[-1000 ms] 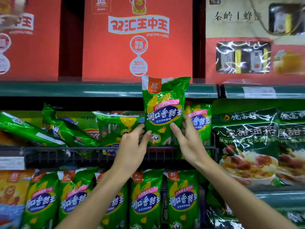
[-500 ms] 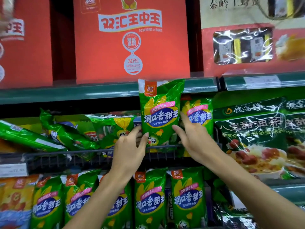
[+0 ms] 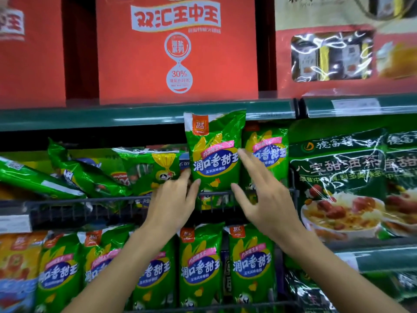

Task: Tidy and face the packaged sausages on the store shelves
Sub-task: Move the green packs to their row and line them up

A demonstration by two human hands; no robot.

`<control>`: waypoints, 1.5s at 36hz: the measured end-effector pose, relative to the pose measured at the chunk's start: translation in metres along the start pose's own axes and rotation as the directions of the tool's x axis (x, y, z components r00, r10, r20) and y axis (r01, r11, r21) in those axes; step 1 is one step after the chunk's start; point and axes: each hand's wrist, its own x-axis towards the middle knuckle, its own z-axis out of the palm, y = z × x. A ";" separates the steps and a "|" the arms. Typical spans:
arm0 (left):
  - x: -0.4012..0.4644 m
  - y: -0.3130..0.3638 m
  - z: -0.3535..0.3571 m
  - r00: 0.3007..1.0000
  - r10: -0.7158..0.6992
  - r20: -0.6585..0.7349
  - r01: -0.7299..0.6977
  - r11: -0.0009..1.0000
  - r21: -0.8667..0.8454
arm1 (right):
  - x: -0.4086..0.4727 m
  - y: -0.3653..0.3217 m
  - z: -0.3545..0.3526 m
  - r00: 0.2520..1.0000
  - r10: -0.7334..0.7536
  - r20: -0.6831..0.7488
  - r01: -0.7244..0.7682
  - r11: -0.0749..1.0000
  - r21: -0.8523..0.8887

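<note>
A glossy green foil pack [image 3: 214, 152] of sausages stands upright behind the wire rail [image 3: 90, 201] at the front edge of the middle shelf, its crimped top reaching the green lip of the shelf above [image 3: 146, 115]. Its face is smooth and slightly puffed, with a blue oval label and yellow corn print. The left hand [image 3: 172, 203] grips its lower left edge, thumb on the front and fingers curled behind. The right hand [image 3: 265, 199] is beside the pack's right edge with fingers spread wide and straight, holding nothing; whether the fingertips touch the film cannot be told. A second upright pack [image 3: 267, 154] stands just beside it on the right. Toward the left end of the shelf, crinkled green packs [image 3: 85, 175] lie tumbled on their sides, leaning on the rail. Below, a row of matching packs [image 3: 200, 267] stands upright, faces forward. Large flat dark green bags [image 3: 338, 177] with shiny creased film fill the right end. Matte red cardboard boxes [image 3: 178, 53] sit on the top shelf.
</note>
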 end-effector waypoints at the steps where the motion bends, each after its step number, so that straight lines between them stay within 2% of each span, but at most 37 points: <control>1: -0.001 0.001 0.002 1.000 -0.012 -0.023 0.012 1.000 0.008 | -0.004 0.000 0.002 0.999 -0.018 0.026 0.019 1.000 -0.019; 6: 0.005 0.002 0.008 0.998 -0.013 -0.062 0.020 0.994 0.103 | -0.003 -0.006 0.011 0.989 0.034 0.145 -0.006 0.982 -0.188; 10: 0.016 0.004 0.011 0.999 -0.051 -0.009 0.052 0.979 0.195 | 0.005 -0.009 0.015 0.976 0.095 0.198 -0.030 0.951 -0.307; 16: 0.018 0.008 0.014 0.998 -0.052 0.040 0.038 0.951 0.306 | 0.005 -0.010 0.015 0.960 0.147 0.240 -0.059 0.939 -0.339; 19: 0.023 0.007 0.012 0.995 -0.065 0.075 0.045 0.968 0.246 | 0.005 -0.011 0.015 0.960 0.135 0.247 -0.066 0.961 -0.269; 22: 0.026 0.005 0.013 0.995 -0.081 0.062 0.075 0.992 0.105 | 0.008 -0.010 0.013 0.969 0.127 0.213 -0.105 0.988 -0.110; 25: 0.024 0.004 0.013 0.994 -0.108 0.006 0.108 0.994 -0.029 | 0.012 -0.006 0.010 0.979 0.141 0.147 -0.141 0.990 -0.011; 29: 0.022 0.006 0.013 0.978 -0.174 -0.118 0.154 0.975 -0.161 | 0.014 -0.001 0.012 0.980 0.116 0.164 -0.113 0.993 -0.028; 32: 0.021 0.006 0.013 0.977 -0.166 -0.135 0.148 0.979 -0.137 | 0.013 0.002 0.016 0.979 0.100 0.179 -0.092 0.994 -0.054; 37: 0.025 -0.002 0.012 0.991 -0.131 0.029 0.132 0.991 -0.029 | 0.008 0.007 0.019 0.974 0.071 0.215 -0.028 0.980 -0.195; 40: 0.027 -0.002 0.013 0.990 -0.124 0.068 0.124 0.992 0.003 | 0.009 0.009 0.016 0.971 0.072 0.227 -0.025 0.979 -0.204; 45: 0.026 0.000 0.017 0.985 -0.111 0.135 0.106 0.993 0.044 | 0.001 0.010 0.010 0.990 0.081 0.116 -0.054 0.975 -0.217; 48: 0.029 -0.005 0.018 0.982 -0.104 0.160 0.105 0.994 0.002 | -0.010 0.019 0.006 0.995 0.071 0.064 -0.053 0.967 -0.250; 52: 0.030 -0.005 0.019 0.986 -0.100 0.135 0.106 0.994 -0.038 | -0.015 0.029 0.002 0.990 0.052 0.132 -0.011 0.955 -0.295; 54: 0.029 -0.004 0.018 0.989 -0.111 0.096 0.122 0.986 -0.115 | -0.014 0.029 0.001 0.988 0.059 0.145 -0.014 0.957 -0.288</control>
